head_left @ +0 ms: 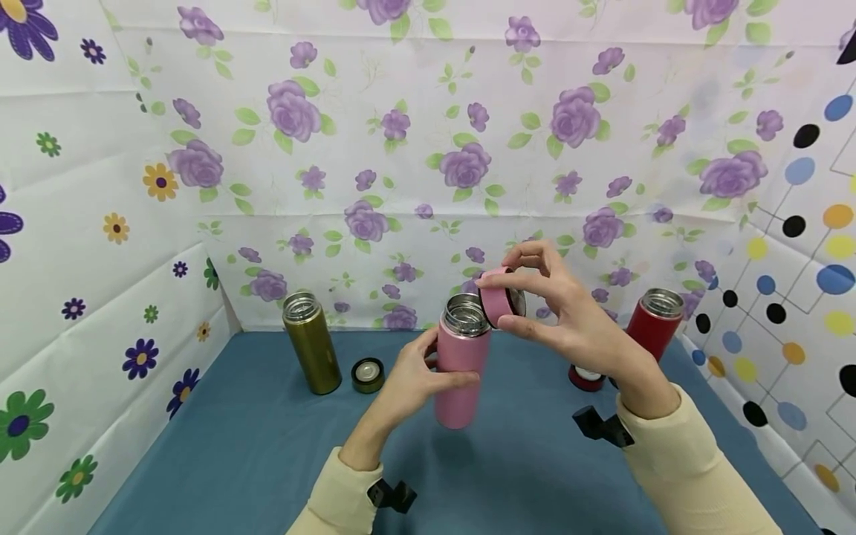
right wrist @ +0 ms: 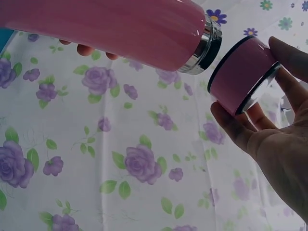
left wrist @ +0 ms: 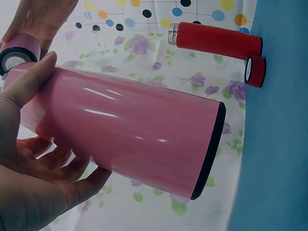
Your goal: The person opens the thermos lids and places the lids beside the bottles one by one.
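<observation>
My left hand (head_left: 416,375) grips a pink thermos bottle (head_left: 458,379) round its body, thumb across the front. The bottle is upright and lifted off the blue table, its steel mouth uncovered, as the head view shows. Between thumb and fingers my right hand (head_left: 568,316) holds the pink lid (head_left: 497,299), tilted on its side just right of the bottle's mouth. In the right wrist view a small gap separates the lid (right wrist: 244,74) from the threaded steel neck (right wrist: 204,48). The left wrist view shows the bottle's dark base edge (left wrist: 210,149).
To the left stands an olive-gold thermos (head_left: 313,345) without its lid; that lid (head_left: 368,374) lies beside it. A red thermos (head_left: 655,323), also uncovered, stands at the right, partly behind my right wrist, with its red lid (head_left: 585,377) close by. Flowered cloth (head_left: 428,148) hangs behind the table (head_left: 267,446).
</observation>
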`<state>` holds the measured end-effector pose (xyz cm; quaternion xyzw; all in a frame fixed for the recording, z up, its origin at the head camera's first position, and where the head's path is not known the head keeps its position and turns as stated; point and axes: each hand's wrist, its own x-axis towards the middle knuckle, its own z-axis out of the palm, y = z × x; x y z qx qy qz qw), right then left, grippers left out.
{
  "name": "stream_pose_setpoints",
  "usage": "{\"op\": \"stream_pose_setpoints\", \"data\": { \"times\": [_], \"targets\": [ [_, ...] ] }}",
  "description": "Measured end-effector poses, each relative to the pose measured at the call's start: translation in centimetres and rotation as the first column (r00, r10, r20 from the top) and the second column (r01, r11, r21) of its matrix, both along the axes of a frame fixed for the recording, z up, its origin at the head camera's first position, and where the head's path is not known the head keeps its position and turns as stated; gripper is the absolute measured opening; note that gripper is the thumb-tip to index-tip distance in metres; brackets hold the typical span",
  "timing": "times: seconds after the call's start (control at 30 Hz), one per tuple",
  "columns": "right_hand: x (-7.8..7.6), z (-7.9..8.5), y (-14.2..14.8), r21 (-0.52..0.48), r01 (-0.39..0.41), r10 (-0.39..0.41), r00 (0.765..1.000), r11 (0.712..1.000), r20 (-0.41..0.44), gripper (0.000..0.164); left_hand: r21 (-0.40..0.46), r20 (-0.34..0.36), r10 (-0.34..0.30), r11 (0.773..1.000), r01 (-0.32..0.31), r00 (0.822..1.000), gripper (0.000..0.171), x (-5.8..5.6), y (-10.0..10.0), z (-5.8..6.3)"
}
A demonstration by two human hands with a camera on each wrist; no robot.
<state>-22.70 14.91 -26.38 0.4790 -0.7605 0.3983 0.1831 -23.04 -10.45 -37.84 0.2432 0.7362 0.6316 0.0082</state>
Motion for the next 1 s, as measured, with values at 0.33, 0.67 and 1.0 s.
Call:
{"op": "stream_pose_setpoints", "data": {
  "times": [0.33,0.67,1.0],
  "targets": [
    [-0.2,-0.5,0.4,-0.048,-0.006,0.006,1.000,0.999,0.015,0.050,-0.011,0.002,0.048,0.999,-0.048,0.999,0.073,-0.1,-1.0,0.0],
    [-0.6,-2.1,-0.7,-0.074,0.014,-0.009,0.998,0.997,0.062,0.044,-0.062,0.014,0.115,0.991,-0.114,0.993,0.074,0.5,-4.6,0.2],
    [-1.6,-3.9,-1.5,-0.187,0.005,0.018,0.992,0.982,0.126,0.043,-0.073,-0.017,0.172,0.982,-0.173,0.985,0.082,0.6,-8.2,0.7]
  ]
}}
